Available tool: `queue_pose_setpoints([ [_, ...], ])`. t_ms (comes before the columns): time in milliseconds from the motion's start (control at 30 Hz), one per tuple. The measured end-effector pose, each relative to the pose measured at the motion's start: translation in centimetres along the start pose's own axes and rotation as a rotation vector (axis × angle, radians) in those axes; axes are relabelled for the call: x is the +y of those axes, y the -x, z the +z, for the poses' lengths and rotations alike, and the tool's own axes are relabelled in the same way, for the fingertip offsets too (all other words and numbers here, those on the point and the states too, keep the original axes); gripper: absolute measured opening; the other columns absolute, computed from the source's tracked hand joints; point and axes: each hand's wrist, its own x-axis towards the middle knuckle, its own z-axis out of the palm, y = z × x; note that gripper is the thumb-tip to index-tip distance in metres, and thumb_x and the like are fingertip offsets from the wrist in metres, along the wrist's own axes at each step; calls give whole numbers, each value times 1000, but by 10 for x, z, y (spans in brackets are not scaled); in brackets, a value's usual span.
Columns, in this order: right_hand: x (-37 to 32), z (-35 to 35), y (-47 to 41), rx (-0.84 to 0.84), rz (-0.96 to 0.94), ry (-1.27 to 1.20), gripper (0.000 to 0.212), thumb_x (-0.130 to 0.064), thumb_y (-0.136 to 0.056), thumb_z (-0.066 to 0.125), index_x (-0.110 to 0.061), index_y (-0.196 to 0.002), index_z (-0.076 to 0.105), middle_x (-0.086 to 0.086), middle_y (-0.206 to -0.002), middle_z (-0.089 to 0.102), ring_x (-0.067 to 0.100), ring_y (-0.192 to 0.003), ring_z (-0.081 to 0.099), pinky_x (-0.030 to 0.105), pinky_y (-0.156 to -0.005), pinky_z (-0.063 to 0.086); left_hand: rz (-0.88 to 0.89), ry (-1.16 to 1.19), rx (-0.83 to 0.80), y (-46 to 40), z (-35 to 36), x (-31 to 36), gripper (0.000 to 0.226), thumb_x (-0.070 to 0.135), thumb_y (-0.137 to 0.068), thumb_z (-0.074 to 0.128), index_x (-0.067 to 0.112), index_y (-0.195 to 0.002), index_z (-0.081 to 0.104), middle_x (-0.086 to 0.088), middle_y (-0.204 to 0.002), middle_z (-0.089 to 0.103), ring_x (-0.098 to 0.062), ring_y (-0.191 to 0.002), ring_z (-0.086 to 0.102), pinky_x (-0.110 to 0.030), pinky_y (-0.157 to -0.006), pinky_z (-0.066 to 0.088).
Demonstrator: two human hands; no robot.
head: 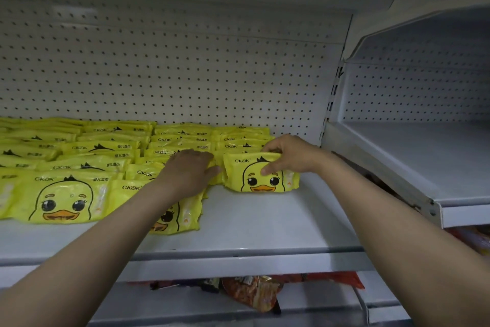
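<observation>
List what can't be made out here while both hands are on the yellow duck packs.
All head view.
1. Middle front pack: duck face mostly covered by the left hand and its forearm.
2. Rear packs: only top edges show behind the front ones.
3. Leftmost pack: cut by the frame edge.
4. Red packets below: half hidden by the shelf lip, print blurred.
5. Right front pack: top edge covered by fingers of the right hand.

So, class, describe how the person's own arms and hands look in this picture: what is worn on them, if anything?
Both the left hand and the right hand are bare: no gloves, and no ring shows. The left forearm and right forearm are bare too, with no sleeve, watch or bracelet in view up to the picture's edge.
</observation>
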Motion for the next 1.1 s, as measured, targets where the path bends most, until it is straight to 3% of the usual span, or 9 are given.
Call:
queue_pose_setpoints([
  [100,0,13,-6,-22,-2,-27,36,-39,-68,88,-29,-99,71,-17,-92,68,0,-85,57,20,-75,41,-2,-21,39,5,2,3,52,52,-98,34,20,-138,45,-10,-139,48,-29,-132,37,-39,-109,29],
  [233,-4,20,-10,43,18,82,48,-43,-69,85,-30,-112,68,-17,-106,64,6,-99,56,20,-76,40,-1,-33,60,8,2,6,51,51,-99,33,20,-137,46,-10,-139,48,-29,-134,35,-39,-110,27],
  [400,-13,25,-10,114,-2,211,60,-36,-72,84,-36,-127,58,-7,-130,60,9,-121,55,29,-93,47,0,-28,72,8,4,6,50,50,-99,34,20,-137,47,-8,-141,47,-29,-137,32,-41,-112,25],
  [667,-24,34,-9,121,33,383,60,-33,-80,76,-36,-135,51,-4,-136,53,19,-126,48,39,-100,45,1,-33,53,6,3,4,50,51,-99,33,20,-135,48,-9,-138,49,-29,-133,35,-42,-109,27],
  [867,-37,34,-10,76,88,493,63,-30,-83,71,-32,-141,46,-1,-140,51,23,-128,47,37,-96,46,-7,-36,-1,2,-1,4,51,53,-97,34,19,-133,49,-10,-134,52,-31,-131,37,-45,-105,32],
  [1033,-51,30,-10,17,122,559,65,-30,-82,68,-31,-142,44,2,-136,52,25,-122,52,31,-82,45,-45,4,-64,2,-11,5,57,56,-96,36,17,-136,46,-11,-134,52,-32,-129,40,-45,-101,40],
  [1100,-61,24,-10,12,112,585,64,-32,-84,67,-29,-143,42,3,-138,52,25,-122,52,34,-87,48,-68,28,-29,7,-20,6,55,53,-97,39,16,-137,45,-13,-135,51,-33,-125,45,-45,-100,42],
])
